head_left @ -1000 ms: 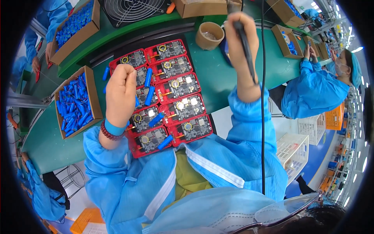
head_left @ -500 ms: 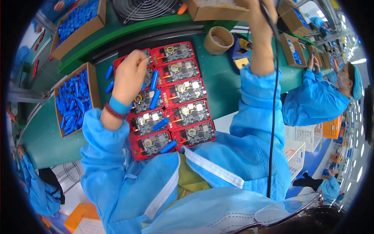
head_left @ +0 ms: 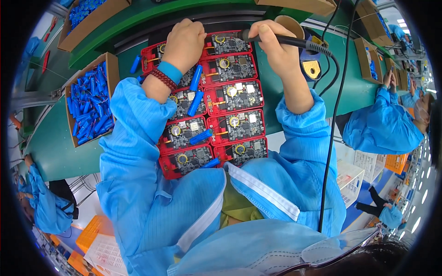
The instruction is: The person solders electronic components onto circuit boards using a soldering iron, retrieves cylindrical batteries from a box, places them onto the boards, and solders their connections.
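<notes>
Two columns of red trays [head_left: 213,97] hold circuit boards [head_left: 237,95] in front of me. In my right hand [head_left: 279,53] is a soldering iron [head_left: 293,41], held by its black handle, with its tip end over the far right board [head_left: 230,43]. My left hand [head_left: 184,45] is closed at the far end of the left column, its fingers curled beside that board. Whatever the left fingers hold is hidden. Blue cylindrical batteries [head_left: 195,104] lie along the left column, between its boards and the right column.
A cardboard box [head_left: 113,76] of blue batteries stands to the left. At the far right are a brown pot [head_left: 291,25] and a soldering iron stand [head_left: 309,54] with a yellow sponge [head_left: 312,70]. The iron's black cord [head_left: 335,76] loops at right. A co-worker [head_left: 384,122] sits beyond it.
My right hand has come down from the upper right, bringing the soldering iron to the far right board. My left hand has shifted right and farther away. The whole view has moved slightly.
</notes>
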{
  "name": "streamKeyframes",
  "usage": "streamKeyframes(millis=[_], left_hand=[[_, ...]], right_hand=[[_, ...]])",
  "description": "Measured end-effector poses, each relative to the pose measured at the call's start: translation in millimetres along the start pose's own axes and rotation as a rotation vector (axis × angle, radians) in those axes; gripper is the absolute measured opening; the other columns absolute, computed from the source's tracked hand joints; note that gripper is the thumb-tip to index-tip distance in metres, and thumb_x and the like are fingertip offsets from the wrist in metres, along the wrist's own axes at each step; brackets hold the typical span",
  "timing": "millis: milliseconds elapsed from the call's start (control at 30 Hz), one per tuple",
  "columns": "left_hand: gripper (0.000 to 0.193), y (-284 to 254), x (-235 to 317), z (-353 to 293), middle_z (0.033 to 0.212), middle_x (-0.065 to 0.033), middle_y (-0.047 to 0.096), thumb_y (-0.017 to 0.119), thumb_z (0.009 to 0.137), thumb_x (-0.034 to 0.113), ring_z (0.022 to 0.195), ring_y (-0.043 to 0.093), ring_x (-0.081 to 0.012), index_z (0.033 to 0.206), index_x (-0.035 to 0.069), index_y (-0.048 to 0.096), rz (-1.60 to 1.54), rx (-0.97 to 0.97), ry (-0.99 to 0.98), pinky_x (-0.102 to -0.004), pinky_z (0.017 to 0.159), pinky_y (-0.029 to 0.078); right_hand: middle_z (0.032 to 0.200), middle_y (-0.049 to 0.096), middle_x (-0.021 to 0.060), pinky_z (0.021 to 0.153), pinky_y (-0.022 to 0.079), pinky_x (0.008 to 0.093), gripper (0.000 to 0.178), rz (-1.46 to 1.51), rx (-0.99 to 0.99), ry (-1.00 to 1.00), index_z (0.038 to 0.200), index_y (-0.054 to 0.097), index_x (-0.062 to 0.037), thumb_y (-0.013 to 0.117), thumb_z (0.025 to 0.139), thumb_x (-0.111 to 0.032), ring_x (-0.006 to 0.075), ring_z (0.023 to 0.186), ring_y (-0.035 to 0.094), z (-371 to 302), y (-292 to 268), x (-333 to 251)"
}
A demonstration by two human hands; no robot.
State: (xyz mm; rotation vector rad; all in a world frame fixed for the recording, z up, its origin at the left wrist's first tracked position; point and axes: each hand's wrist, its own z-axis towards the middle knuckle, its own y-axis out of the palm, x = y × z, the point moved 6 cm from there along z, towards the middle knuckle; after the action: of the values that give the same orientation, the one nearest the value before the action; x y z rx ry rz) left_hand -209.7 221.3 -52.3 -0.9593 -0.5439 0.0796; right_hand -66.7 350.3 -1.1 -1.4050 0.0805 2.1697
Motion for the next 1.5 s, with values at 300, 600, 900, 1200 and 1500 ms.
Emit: streamKeyframes(millis=[300,600,900,1200,1500], left_hand=[[0.010,13,-7,0,0.083,-0.0103,0.060,0.058,0.082,0.015,0.083,0.054,-0.0340,0.077,0.006,0.059,0.016,-0.010,0.020,-0.0443,0.076,0.044],[0.011,13,-7,0,0.082,-0.0104,0.060,0.057,0.082,0.015,0.082,0.054,-0.0342,0.077,0.006,0.060,0.008,-0.023,0.037,-0.0443,0.076,0.043],[0.012,16,-9,0,0.083,-0.0102,0.061,0.057,0.082,0.016,0.083,0.055,-0.0337,0.077,0.006,0.061,0.031,-0.013,0.031,-0.0440,0.077,0.044],[0.011,15,-9,0,0.079,-0.0098,0.061,0.057,0.082,0.016,0.079,0.055,-0.0331,0.077,0.007,0.060,0.055,-0.010,0.051,-0.0441,0.076,0.043],[0.009,11,-3,1,0.077,-0.0104,0.059,0.057,0.083,0.015,0.078,0.054,-0.0317,0.082,0.007,0.060,0.059,0.010,0.093,-0.0392,0.076,0.042]], right_hand=[[0.076,0.060,0.0027,0.067,0.044,0.0258,0.029,-0.048,-0.021,0.002,0.083,0.063,-0.0015,0.053,0.094,-0.027,0.0112,0.072,0.053,1,11,14],[0.076,0.061,0.0049,0.068,0.045,0.0265,0.032,-0.104,-0.024,-0.022,0.083,0.063,-0.0014,0.052,0.094,-0.029,0.0132,0.073,0.055,1,12,17],[0.077,0.062,0.0043,0.067,0.045,0.0269,0.031,-0.134,-0.046,-0.018,0.084,0.063,-0.0016,0.053,0.094,-0.029,0.0131,0.072,0.055,-1,14,17],[0.075,0.059,0.0017,0.065,0.043,0.0237,0.030,-0.020,0.004,-0.026,0.084,0.063,-0.0018,0.053,0.094,-0.028,0.0100,0.070,0.052,-1,9,19],[0.078,0.059,0.0059,0.066,0.044,0.0263,0.015,-0.120,0.019,-0.034,0.086,0.058,0.0006,0.052,0.092,-0.011,0.0136,0.072,0.054,6,11,11]])
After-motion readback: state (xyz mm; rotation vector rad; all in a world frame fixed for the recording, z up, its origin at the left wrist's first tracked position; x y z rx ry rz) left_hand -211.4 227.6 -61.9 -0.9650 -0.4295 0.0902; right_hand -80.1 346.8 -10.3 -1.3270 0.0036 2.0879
